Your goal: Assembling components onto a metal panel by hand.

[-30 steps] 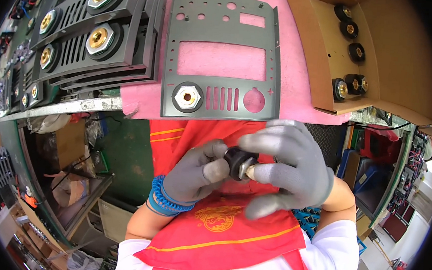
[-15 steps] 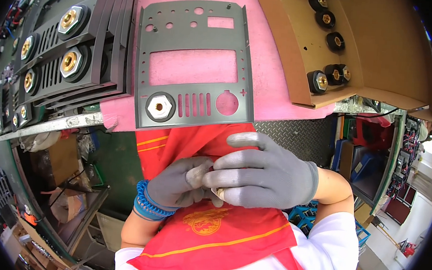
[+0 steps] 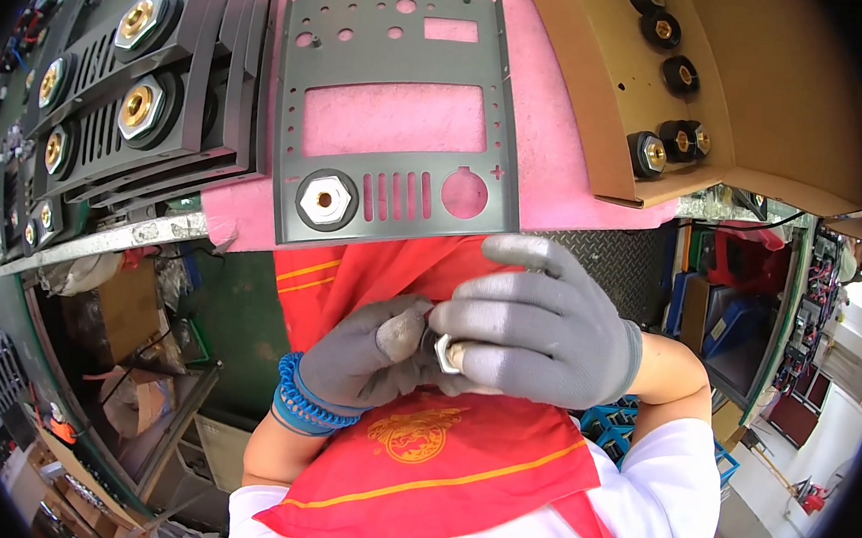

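In front of my red apron, both gloved hands meet at a small connector (image 3: 446, 354) with a silver hex nut; much of it is hidden by fingers. My right hand (image 3: 546, 332) is closed on it, thumb against the nut. On its other side my left hand (image 3: 365, 352), with blue coiled bands at the wrist, pinches with thumb and fingers. Above them a grey metal panel (image 3: 395, 62) lies on the pink table covering. One black connector with a hex nut (image 3: 326, 201) sits in its lower left hole; the round lower right hole (image 3: 464, 192) shows pink through it.
Stacked grey panels (image 3: 219, 84) with brass-centred connectors fitted stand at the left. An open cardboard box (image 3: 803, 95) at the right holds several black connectors (image 3: 680, 75). The table's front edge (image 3: 154, 234) runs just beyond my hands, with cluttered shelves beneath.
My fingers have shifted round the connector, and its hex nut now shows more plainly between them. The panel and box appear slightly higher and further right in view.
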`<state>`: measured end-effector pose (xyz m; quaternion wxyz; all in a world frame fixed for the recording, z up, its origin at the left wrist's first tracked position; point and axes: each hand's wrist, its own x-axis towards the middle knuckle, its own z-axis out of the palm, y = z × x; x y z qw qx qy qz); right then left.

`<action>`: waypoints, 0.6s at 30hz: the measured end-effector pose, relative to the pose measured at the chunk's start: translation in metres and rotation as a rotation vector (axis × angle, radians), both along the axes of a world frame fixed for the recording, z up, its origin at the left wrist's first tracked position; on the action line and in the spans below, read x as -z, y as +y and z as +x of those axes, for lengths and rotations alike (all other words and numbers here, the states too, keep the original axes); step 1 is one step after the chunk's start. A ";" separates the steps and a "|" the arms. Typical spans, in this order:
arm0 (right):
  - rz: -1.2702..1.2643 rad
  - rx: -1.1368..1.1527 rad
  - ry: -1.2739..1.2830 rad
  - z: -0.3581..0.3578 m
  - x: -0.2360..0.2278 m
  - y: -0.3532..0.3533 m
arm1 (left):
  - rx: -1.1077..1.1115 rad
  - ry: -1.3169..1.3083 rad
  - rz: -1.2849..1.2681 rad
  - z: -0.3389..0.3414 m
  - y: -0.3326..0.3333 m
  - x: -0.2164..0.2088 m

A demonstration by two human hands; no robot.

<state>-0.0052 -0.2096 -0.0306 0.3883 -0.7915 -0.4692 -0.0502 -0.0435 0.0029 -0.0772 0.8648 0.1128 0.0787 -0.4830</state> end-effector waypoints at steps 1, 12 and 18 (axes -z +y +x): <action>-0.041 0.044 0.007 0.002 -0.002 0.003 | -0.049 -0.028 0.040 0.001 -0.003 -0.003; -0.186 0.274 -0.013 0.019 -0.006 0.008 | -0.285 -0.065 0.212 -0.012 -0.003 0.053; -0.124 0.091 0.128 0.016 0.002 0.010 | -0.309 -0.114 0.162 0.002 -0.013 0.073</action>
